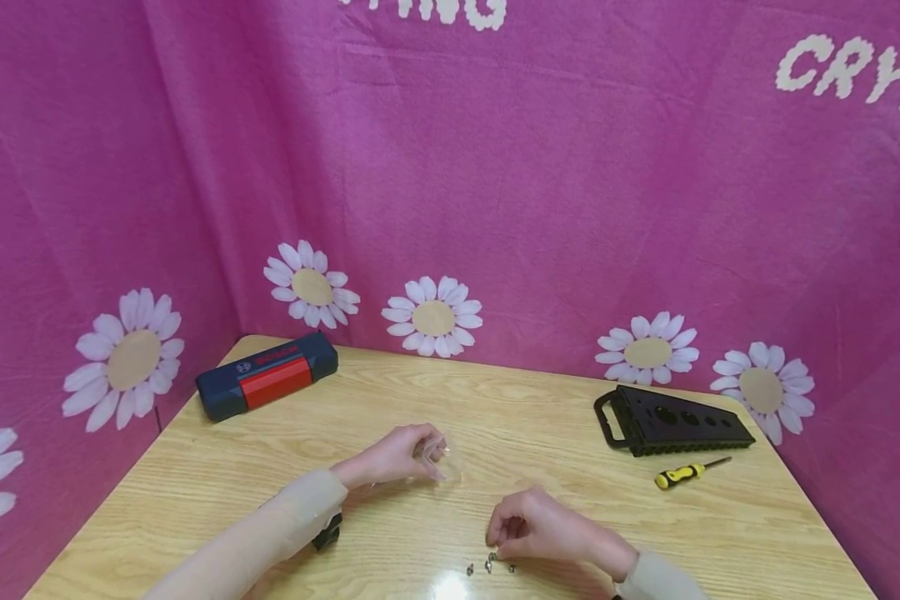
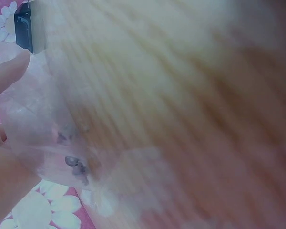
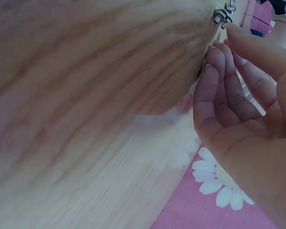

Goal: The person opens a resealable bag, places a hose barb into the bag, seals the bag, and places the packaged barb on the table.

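Note:
My left hand holds a clear plastic bag above the table. In the left wrist view the thumb lies against the bag, and a few small dark metal pieces show through its lower part. Low over the tabletop, my right hand has its fingers bent, with the fingertips right at a group of small metal pieces. The right wrist view has the thumb tip beside these shiny pieces, and a gap shows between thumb and fingers.
A blue and red Bosch case lies at the back left. At the right are a black holder with a handle and a yellow-and-black screwdriver. A dark object is by the left sleeve. Pink fabric surrounds the wooden table.

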Available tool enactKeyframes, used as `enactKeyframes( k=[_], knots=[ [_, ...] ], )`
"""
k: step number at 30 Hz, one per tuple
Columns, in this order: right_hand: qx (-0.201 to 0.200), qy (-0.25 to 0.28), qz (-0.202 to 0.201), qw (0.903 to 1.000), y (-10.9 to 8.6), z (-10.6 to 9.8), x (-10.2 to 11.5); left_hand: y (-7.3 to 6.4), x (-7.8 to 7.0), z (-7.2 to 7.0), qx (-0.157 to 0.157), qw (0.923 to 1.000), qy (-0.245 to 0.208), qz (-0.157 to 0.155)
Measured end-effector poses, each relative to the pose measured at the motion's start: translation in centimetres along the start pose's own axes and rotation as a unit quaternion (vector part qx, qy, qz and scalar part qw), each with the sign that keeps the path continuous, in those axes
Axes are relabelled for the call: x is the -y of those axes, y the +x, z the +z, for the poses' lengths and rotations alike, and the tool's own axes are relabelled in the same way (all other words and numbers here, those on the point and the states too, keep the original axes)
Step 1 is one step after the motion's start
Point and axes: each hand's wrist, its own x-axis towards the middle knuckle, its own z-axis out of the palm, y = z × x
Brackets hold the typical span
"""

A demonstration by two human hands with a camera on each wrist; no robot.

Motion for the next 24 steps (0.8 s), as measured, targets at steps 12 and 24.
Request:
enactKeyframes(
  k=[12,24],
  knots=[
    [0.004,-0.029,-0.01,0.9995,0.11,0.45,0.05,0.15,0.17,0.01,-0.003,0.9998,0.016,0.006],
    [0.003,-0.039,0.004,0.9992,0.13,0.14,0.43,0.04,0.05,-0.01,-0.001,0.9997,0.021,0.01]
  ],
)
